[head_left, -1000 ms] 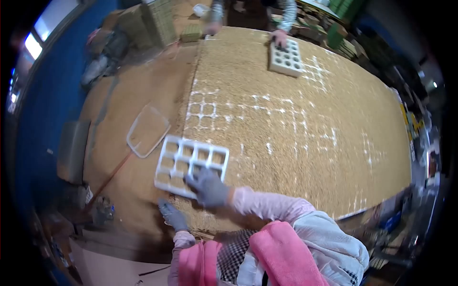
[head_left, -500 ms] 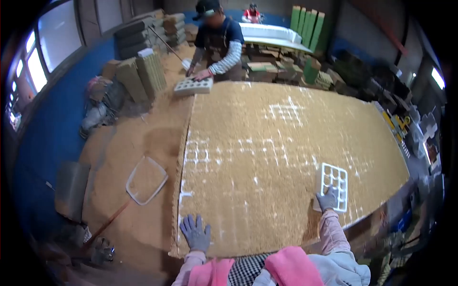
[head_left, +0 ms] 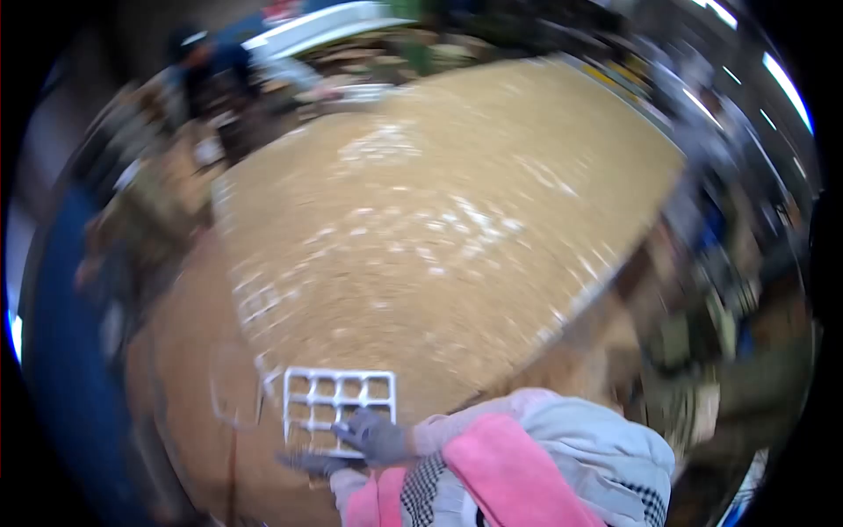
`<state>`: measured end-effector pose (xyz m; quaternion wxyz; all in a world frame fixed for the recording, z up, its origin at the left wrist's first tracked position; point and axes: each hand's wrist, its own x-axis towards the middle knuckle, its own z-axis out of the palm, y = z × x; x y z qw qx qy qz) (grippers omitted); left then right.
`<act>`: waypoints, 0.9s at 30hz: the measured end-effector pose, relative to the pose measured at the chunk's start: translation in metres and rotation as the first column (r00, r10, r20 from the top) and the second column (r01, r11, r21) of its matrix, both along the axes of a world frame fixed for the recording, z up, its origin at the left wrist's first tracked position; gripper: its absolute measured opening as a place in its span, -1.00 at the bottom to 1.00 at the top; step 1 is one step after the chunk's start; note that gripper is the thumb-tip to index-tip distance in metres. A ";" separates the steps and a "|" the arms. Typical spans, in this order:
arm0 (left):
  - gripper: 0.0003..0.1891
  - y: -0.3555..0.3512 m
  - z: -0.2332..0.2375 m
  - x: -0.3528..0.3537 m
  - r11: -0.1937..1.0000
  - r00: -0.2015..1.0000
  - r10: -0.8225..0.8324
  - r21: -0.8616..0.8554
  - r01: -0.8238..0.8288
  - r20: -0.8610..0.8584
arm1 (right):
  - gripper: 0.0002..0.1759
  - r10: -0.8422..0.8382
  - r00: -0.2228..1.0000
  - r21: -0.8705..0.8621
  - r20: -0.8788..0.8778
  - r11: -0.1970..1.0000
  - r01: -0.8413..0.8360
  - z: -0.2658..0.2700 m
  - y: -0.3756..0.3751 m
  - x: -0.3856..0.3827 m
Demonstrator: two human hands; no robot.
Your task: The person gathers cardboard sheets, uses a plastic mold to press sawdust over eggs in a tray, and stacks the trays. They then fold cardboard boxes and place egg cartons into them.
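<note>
A white grid tray [head_left: 340, 375] with several square cells is at the near-left corner of the broad tan, grainy surface [head_left: 421, 290]. My right hand [head_left: 379, 437], in a grey glove, grips the tray's near right part, its fingers reaching over the grid. Close to the tray's near edge is my left hand [head_left: 309, 462], also gloved; it looks stretched flat with fingers pointing left, though motion smears it. White grid lines and specks show through the tan material in patches. The whole view is blurred.
A co-worker [head_left: 215, 79] stands at the far left edge, near another white tray [head_left: 356, 93]. A hoop-ended tool [head_left: 235, 422] with a long handle lies on the tan floor at left. Cartons and stacked items [head_left: 702, 342] line the right side.
My view has swung to the right. The white tray and my right hand have moved leftward across the surface, close to my left hand. My left hand has turned to point left.
</note>
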<state>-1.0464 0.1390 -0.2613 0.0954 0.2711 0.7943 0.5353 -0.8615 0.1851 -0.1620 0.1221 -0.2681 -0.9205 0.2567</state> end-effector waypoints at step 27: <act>-0.44 0.131 0.073 0.421 0.582 0.478 -0.813 -0.487 0.651 -0.332 | -0.34 -0.859 0.467 0.251 -0.210 0.415 0.875 0.047 0.063 0.580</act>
